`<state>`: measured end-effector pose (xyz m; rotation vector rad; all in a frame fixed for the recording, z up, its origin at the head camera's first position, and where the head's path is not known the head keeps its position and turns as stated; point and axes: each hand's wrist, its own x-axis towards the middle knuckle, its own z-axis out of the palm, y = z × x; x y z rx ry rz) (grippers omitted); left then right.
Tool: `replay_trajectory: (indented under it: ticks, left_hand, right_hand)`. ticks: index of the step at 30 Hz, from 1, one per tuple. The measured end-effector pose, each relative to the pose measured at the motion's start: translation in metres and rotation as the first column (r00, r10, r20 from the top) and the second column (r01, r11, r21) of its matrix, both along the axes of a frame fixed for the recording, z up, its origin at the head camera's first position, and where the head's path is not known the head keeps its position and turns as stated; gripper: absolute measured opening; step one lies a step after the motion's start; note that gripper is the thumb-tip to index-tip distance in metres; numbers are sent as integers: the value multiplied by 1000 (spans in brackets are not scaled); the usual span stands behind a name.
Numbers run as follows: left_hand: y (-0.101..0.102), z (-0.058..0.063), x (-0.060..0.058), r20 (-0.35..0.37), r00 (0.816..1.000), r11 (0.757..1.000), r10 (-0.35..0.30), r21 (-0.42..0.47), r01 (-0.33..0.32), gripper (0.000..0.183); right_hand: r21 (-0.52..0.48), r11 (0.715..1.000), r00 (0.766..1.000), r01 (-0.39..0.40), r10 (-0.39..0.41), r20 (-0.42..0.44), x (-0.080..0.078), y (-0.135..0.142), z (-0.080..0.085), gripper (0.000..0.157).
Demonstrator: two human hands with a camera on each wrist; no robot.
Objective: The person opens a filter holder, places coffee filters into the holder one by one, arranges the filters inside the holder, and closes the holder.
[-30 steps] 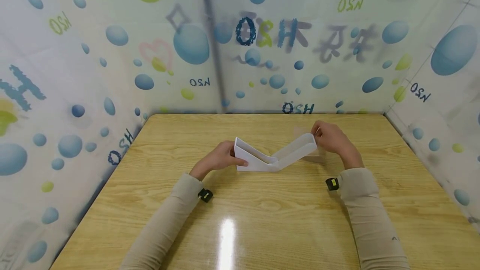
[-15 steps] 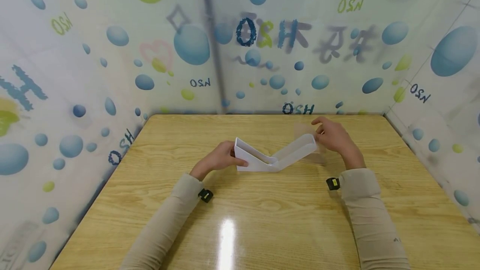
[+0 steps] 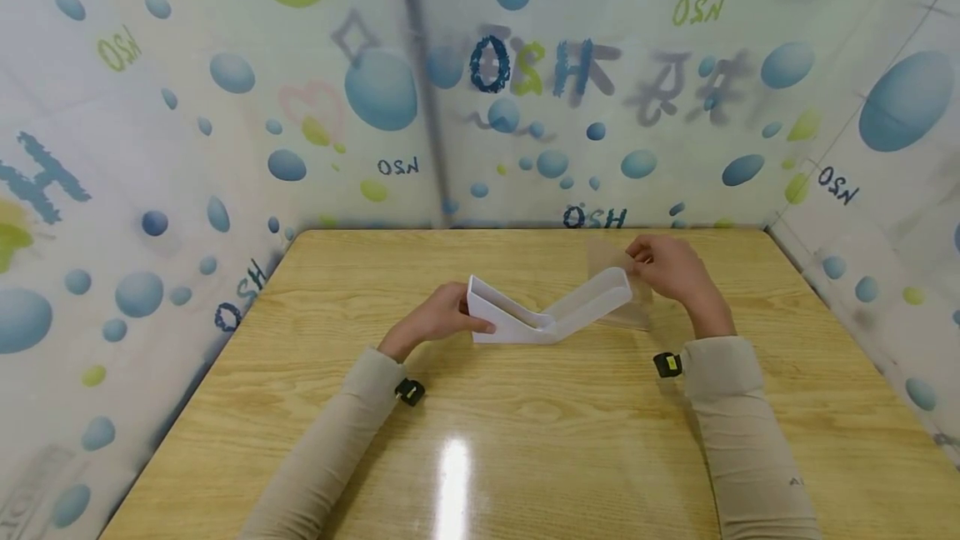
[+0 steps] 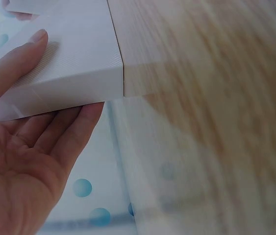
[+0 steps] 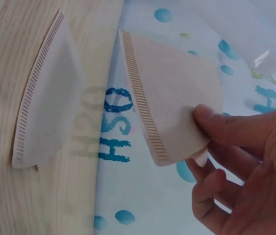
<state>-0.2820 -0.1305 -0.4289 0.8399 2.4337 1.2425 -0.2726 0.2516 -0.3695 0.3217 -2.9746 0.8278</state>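
My left hand grips the left end of a white, V-shaped, open-topped holder, thumb on the front wall and fingers behind and beneath. The holder's left arm is low at the table; its right arm slants upward. In the left wrist view the thumb presses the textured white face. My right hand, by the holder's raised right end, pinches a tan paper coffee filter with a crimped edge between thumb and fingers. Part of the filter is hidden behind the holder in the head view.
Another crimped paper filter shows against the table at the left of the right wrist view. The glossy wooden table reaches back to a wall covered with printed bubbles and letters.
My right hand has shifted slightly right, and its raised forefinger has come back down onto the filter. The filter looks sharper and shows more behind the holder. The left hand stays put.
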Motion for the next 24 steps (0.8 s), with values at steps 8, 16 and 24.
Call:
replay_trajectory:
  ticks: [8,16,24]
  left_hand:
    - [0,0,1,5,1000,1000,5,1,-5,35]
    - [0,0,1,2,1000,1000,1,4,-1,35]
    - [0,1,2,13,1000,1000,14,-3,-14,35]
  right_hand:
    - [-25,1000,999,2,-3,-47,3,0,6,24]
    - [-27,999,997,17,-19,-75,5,1,10,25]
    - [-49,998,995,36,-40,-86,9,1,15,24]
